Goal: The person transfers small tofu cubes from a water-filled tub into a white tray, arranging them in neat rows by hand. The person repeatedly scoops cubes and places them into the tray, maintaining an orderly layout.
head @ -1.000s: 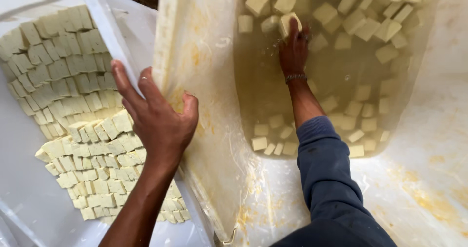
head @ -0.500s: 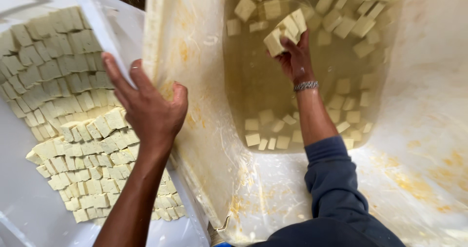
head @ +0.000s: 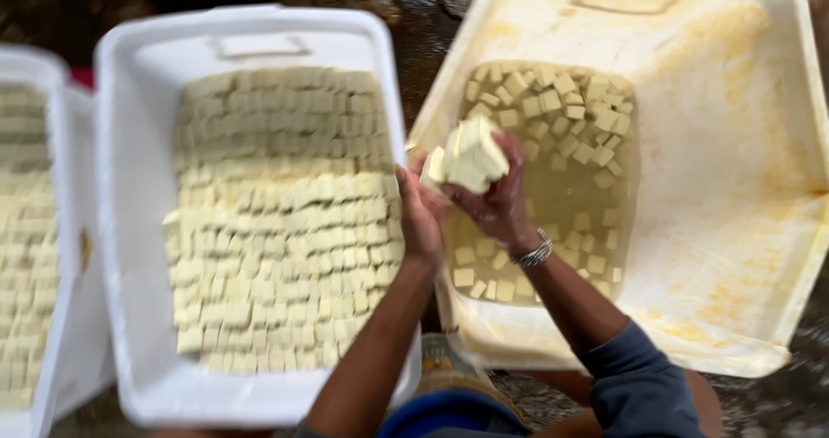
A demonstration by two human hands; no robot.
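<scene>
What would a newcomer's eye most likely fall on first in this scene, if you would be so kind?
Probably the clump of pale cubes lifted at the centre, gripped in the right hand with the left hand beside it. To the left stands a white tub packed with neat rows of the same cubes. To the right, a yellow-stained tub is tilted so loose cubes float in cloudy liquid.

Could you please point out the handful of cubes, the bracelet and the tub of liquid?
handful of cubes [head: 471,155], head view, top cube face.
bracelet [head: 534,252], head view, band at wrist.
tub of liquid [head: 734,84], head view, bare stained wall.
</scene>
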